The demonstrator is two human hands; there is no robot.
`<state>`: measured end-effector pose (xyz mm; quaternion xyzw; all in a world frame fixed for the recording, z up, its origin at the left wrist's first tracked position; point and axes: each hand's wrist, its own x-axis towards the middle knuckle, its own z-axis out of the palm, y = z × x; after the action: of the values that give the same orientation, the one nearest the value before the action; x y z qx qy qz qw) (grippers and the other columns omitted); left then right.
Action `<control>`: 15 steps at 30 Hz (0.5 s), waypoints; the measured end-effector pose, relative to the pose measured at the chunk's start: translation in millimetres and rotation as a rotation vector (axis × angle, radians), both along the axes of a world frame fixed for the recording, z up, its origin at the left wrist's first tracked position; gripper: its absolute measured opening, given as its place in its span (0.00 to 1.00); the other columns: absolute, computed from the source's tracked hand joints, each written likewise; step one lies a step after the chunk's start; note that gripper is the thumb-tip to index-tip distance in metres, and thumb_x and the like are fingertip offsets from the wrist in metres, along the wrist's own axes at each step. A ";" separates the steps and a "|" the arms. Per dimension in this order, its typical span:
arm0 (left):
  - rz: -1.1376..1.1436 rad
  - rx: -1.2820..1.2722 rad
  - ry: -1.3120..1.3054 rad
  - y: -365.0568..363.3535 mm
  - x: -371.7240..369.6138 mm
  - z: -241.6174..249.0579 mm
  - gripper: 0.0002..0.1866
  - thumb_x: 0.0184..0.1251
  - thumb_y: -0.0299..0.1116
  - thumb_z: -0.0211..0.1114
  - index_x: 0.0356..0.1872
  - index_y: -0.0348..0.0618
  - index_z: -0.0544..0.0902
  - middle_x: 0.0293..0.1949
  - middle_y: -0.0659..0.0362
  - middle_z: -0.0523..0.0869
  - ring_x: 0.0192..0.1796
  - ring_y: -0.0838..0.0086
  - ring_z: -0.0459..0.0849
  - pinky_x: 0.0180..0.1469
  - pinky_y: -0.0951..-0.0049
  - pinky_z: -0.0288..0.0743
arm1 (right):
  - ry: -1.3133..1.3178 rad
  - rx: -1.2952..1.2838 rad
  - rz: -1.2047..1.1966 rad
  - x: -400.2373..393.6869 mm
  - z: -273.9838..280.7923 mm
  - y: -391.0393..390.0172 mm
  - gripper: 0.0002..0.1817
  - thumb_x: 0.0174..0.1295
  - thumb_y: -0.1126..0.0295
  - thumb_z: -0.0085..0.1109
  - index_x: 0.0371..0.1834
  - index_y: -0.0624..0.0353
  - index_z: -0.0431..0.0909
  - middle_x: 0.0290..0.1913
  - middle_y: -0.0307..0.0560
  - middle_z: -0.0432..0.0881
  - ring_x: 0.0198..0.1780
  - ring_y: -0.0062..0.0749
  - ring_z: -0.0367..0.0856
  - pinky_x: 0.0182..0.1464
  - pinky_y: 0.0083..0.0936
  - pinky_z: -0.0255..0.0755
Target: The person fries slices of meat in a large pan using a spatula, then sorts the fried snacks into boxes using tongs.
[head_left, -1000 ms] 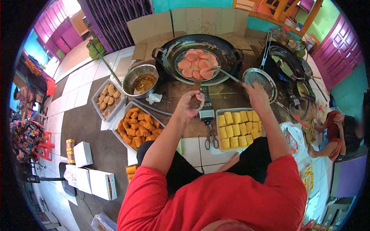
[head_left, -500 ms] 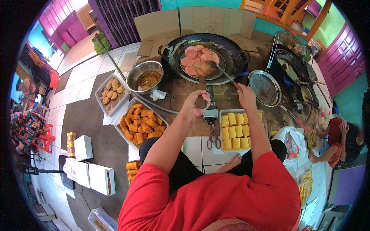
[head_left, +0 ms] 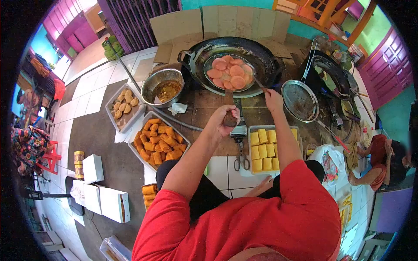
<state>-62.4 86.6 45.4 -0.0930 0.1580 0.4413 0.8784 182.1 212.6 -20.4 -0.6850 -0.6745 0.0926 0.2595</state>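
Note:
My left hand (head_left: 224, 120) is wrapped round the wooden handle (head_left: 230, 118) of a wide strainer, whose mesh bowl lies in the large black wok (head_left: 261, 54). Round pink pieces (head_left: 235, 71) rest on the mesh. The long handle of a ladle (head_left: 260, 82) is in my right hand (head_left: 273, 100); its head is down at the right side of the pink pieces, mostly hidden. Below my right hand stands a tray of yellow rolls (head_left: 263, 150). A burner fitting and a pair of scissors (head_left: 241, 163) lie below my left hand.
At the left are a metal bowl (head_left: 163, 88), a tray of fried rolls (head_left: 159, 141) and a box of round pieces (head_left: 125, 104). At the right are a sieve (head_left: 300, 101), a second wok (head_left: 326, 74), a plastic bag (head_left: 329, 163) and a seated person (head_left: 383, 158).
The ladle's head has gone from on top of the pink pieces to their right edge, lower down. The pink pieces have shifted about on the mesh.

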 end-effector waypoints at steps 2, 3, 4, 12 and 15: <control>0.000 -0.045 -0.032 4.8 -3.7 -7.5 0.05 0.64 0.23 0.54 0.34 0.33 0.68 0.26 0.59 0.72 0.24 0.78 0.73 0.26 0.80 0.74 | 0.252 -0.064 -0.023 4.2 -16.9 -11.2 0.19 0.63 0.62 0.54 0.54 0.61 0.77 0.36 0.53 0.83 0.34 0.39 0.81 0.39 0.32 0.72; 0.000 -0.070 -0.049 4.0 -3.6 -9.3 0.05 0.64 0.23 0.54 0.34 0.33 0.68 0.26 0.59 0.72 0.24 0.78 0.73 0.26 0.80 0.74 | 0.478 -0.145 -0.060 2.4 -22.2 -18.5 0.19 0.63 0.64 0.54 0.55 0.61 0.76 0.32 0.49 0.82 0.29 0.32 0.77 0.33 0.28 0.69; 0.008 -0.072 -0.043 3.4 -2.0 -10.0 0.05 0.64 0.23 0.54 0.34 0.33 0.68 0.26 0.59 0.72 0.24 0.78 0.73 0.26 0.80 0.74 | 0.706 -0.220 -0.093 -2.0 -25.7 -22.9 0.20 0.64 0.65 0.55 0.56 0.61 0.76 0.28 0.46 0.80 0.24 0.26 0.74 0.27 0.23 0.67; 0.047 -0.038 0.022 6.7 0.8 -12.5 0.05 0.63 0.21 0.55 0.36 0.32 0.68 0.28 0.58 0.73 0.24 0.77 0.73 0.27 0.80 0.74 | 1.151 -0.303 -0.133 -21.6 -43.0 -62.1 0.19 0.65 0.67 0.56 0.57 0.61 0.75 0.24 0.39 0.76 0.19 0.17 0.67 0.18 0.18 0.59; 0.031 -0.056 -0.058 6.8 0.1 -14.4 0.06 0.62 0.21 0.56 0.37 0.32 0.68 0.28 0.58 0.73 0.25 0.78 0.74 0.27 0.80 0.74 | 1.196 -0.307 -0.148 -22.2 -42.9 -62.5 0.19 0.65 0.67 0.56 0.58 0.61 0.74 0.24 0.39 0.76 0.19 0.17 0.67 0.18 0.17 0.59</control>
<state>-62.3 93.5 31.0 -0.1328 0.1434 0.4473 0.8728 159.9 150.1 -63.3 -0.5889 -0.3418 0.5379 0.4970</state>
